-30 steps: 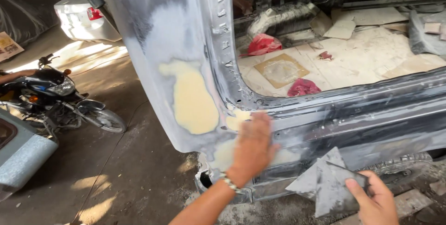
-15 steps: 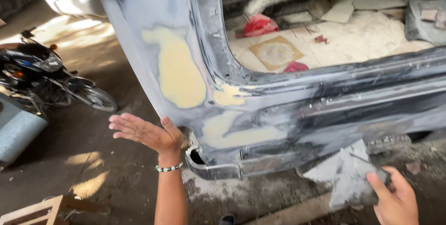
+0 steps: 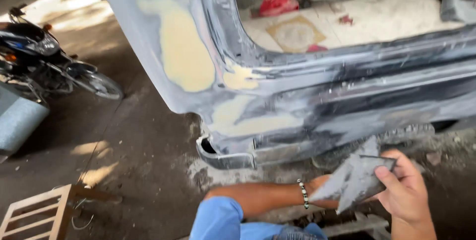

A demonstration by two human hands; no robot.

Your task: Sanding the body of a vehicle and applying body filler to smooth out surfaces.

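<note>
My right hand point(image 3: 404, 190) is at the lower right, pinching a crumpled grey sheet of sandpaper point(image 3: 354, 178) by its top edge. My left forearm, with a beaded bracelet point(image 3: 302, 193), reaches across to that sheet. My left hand point(image 3: 321, 186) is mostly hidden behind the paper, so its grip is unclear. Above both hands is the sanded grey car body point(image 3: 347, 96), with pale yellow filler patches on the pillar point(image 3: 186, 54) and near the lower corner point(image 3: 238, 116).
A black motorcycle point(image 3: 44, 61) is parked at the left, beside a grey-blue object point(image 3: 17, 121). A wooden frame point(image 3: 37, 212) stands on the dusty floor at the lower left. Red cloth point(image 3: 277, 2) and cardboard lie inside the car's opening.
My left hand left the filler patch on the car body, swung out open, then came back low to the sandpaper. My right hand kept hold of the sheet.
</note>
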